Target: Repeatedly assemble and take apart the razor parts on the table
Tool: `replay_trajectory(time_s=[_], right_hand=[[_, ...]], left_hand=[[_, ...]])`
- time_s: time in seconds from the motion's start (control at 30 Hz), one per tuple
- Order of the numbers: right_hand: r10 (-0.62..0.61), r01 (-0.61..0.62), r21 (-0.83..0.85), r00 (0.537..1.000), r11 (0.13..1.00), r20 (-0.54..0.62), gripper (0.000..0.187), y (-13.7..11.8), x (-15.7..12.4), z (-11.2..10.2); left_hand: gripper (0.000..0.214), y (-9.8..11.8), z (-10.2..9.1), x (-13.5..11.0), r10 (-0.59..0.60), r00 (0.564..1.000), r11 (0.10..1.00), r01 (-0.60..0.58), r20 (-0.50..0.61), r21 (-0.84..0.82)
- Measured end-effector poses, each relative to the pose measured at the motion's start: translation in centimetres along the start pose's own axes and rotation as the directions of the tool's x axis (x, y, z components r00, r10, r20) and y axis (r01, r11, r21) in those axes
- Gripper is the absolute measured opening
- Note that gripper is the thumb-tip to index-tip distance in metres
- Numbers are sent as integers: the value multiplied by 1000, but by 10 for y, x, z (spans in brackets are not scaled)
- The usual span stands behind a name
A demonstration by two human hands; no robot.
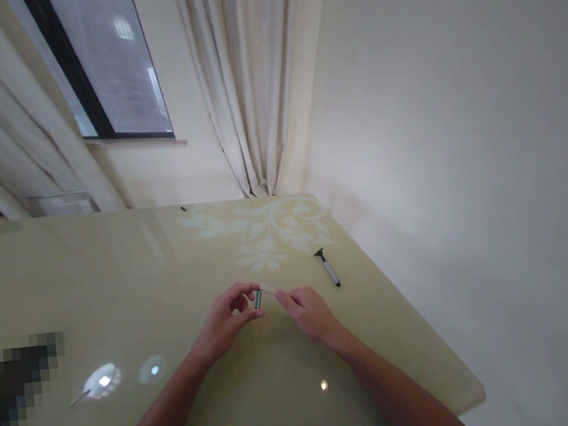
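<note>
My left hand [227,322] pinches a small green razor cartridge [257,299] between thumb and fingers, just above the glossy yellow-green table [119,276]. My right hand [308,312] is closed beside it, with its forefinger and thumb meeting the cartridge's right side. A razor handle [328,268] with a dark head and pale grip lies on the table a little beyond and to the right of my right hand.
The table's right edge and rounded front corner [475,395] are close to my right arm. A white floral print [260,232] marks the far tabletop. Curtains [251,82] and a window [109,62] stand behind. A pixelated dark patch [15,393] sits at the left.
</note>
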State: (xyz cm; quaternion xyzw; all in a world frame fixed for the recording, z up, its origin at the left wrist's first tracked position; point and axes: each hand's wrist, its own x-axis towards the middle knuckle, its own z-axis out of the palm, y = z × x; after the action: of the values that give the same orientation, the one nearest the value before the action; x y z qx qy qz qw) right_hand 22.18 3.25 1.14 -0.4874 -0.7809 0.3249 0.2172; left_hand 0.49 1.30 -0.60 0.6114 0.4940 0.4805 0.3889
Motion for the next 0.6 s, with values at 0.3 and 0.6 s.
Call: replay_trajectory(time_s=[0.3,0.6], right_hand=[[-24,24,-30,1000,999,16,61,-1,-1,-1],[-5,5,-54,1000,999,-2,61,1,0,-1]], left_hand=[[41,2,-2,0,-21,1000,1000,21,2,-10],[40,0,0,0,-20,1000,1000,20,9,-15]])
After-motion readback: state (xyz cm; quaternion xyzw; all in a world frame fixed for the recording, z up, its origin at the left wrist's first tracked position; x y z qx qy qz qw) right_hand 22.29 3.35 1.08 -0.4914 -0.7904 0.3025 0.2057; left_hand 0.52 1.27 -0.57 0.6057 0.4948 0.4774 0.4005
